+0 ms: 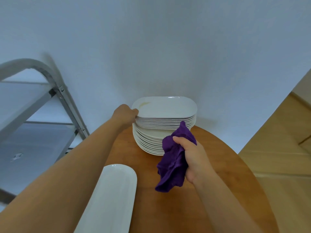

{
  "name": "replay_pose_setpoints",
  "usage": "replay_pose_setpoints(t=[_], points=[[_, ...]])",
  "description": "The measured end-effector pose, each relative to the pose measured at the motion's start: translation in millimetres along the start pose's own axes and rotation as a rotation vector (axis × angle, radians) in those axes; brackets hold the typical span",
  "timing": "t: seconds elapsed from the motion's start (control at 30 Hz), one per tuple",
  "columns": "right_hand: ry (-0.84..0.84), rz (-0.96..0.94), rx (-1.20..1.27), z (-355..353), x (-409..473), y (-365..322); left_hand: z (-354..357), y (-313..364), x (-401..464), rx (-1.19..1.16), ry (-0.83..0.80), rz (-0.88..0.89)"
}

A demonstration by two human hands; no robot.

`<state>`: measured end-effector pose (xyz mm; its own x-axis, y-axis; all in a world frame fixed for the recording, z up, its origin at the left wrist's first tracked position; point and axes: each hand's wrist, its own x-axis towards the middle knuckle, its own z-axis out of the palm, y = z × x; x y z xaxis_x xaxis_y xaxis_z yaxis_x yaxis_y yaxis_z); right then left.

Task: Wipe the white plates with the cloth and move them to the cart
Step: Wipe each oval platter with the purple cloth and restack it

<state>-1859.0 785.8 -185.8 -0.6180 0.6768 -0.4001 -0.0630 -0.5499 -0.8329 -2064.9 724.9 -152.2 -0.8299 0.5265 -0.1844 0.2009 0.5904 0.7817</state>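
Note:
A tall stack of white plates (164, 111) stands at the far side of a round wooden table (218, 165). The top plate shows a faint smear near its left end. My left hand (125, 114) grips the left rim of the top plates, fingers curled round the edge. My right hand (191, 157) holds a bunched purple cloth (173, 162) in front of the stack's right side, above the table. A long white oval plate (114, 195) lies on the near left of the table.
A metal cart (33, 132) with steel shelves and a curved grey handle stands to the left of the table. A white wall rises behind the stack. Tan flooring shows to the right.

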Motion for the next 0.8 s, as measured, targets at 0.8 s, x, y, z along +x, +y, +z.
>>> replay_pose_setpoints(t=[0.8], points=[[0.164,-0.069,0.232,-41.3,-104.5,-13.9,-14.7,-39.9,-171.2,-0.722,-0.055,0.024]])
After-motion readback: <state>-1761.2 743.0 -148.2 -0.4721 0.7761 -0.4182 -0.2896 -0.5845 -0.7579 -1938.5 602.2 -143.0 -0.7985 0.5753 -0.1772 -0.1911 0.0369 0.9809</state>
